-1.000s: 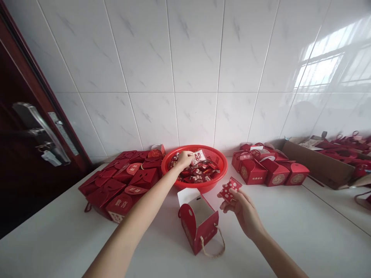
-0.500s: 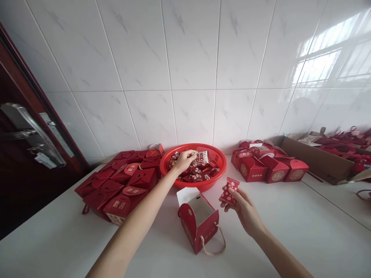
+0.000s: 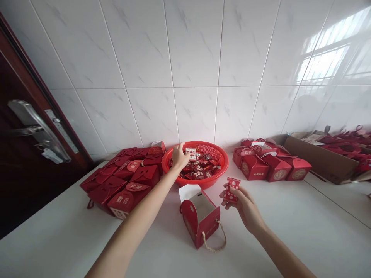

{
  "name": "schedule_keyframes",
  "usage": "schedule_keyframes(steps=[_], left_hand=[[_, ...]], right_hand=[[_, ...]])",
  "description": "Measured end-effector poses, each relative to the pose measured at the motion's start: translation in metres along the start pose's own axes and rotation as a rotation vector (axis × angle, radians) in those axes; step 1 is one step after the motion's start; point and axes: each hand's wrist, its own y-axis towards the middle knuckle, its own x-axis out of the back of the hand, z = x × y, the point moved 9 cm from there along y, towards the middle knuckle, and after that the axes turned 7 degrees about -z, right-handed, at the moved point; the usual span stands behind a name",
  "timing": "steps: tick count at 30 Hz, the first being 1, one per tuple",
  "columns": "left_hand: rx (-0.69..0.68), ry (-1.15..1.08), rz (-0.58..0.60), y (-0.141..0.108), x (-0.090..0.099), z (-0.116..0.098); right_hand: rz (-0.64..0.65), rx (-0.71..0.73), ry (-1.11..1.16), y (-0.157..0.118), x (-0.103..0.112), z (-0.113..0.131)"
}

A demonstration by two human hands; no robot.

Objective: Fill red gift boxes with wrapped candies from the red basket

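Observation:
In my right hand [image 3: 245, 206], a small red candy packet with white dots [image 3: 232, 190] is held between thumb and fingers, to the right of an open gift box. That red box [image 3: 206, 224] stands on the table with its flaps up, a rope handle at the front and a pale inside. My left hand [image 3: 179, 157] is over the left part of a red plastic basket [image 3: 222, 172], its fingers at a white candy packet with red print [image 3: 190, 154]. The fingertips are partly hidden behind the packet. Several red-wrapped candies [image 3: 199, 170] lie in the basket.
Closed red gift boxes [image 3: 124, 181] crowd the table on the left. More red boxes [image 3: 271, 166] stand at the right by the tiled wall. A cardboard carton [image 3: 321, 160] with red items sits further right. A door with a metal handle [image 3: 40, 131] is at far left.
My left hand has shifted left over the basket, and the white packet has moved left with it. My right hand still holds the dotted packet. The view has shifted slightly.

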Motion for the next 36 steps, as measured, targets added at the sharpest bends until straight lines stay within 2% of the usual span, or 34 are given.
schedule_keyframes(steps=[5, 12, 17, 21, 26, 33, 36], left_hand=[[-0.078, 0.107, 0.312, -0.014, -0.028, -0.001], [-0.058, 0.261, 0.441, -0.017, -0.019, 0.02], [-0.151, 0.358, 0.592, -0.024, -0.028, 0.026], [-0.122, 0.335, 0.564, -0.018, -0.031, 0.029], [-0.052, 0.19, 0.477, -0.011, -0.023, 0.024], [0.039, -0.224, 0.37, -0.01, -0.01, 0.011], [0.18, -0.467, 0.309, -0.009, -0.006, 0.016]], right_hand=[[0.007, -0.002, -0.04, -0.001, 0.002, -0.001], [0.008, 0.026, -0.077, -0.001, 0.0, 0.003], [0.036, 0.035, -0.106, -0.003, -0.003, 0.001], [0.037, 0.057, -0.125, -0.004, -0.003, 0.001], [0.026, 0.045, -0.128, -0.001, -0.003, -0.002], [0.028, 0.052, -0.162, 0.0, -0.001, -0.003], [0.029, 0.046, -0.167, 0.001, 0.0, -0.005]])
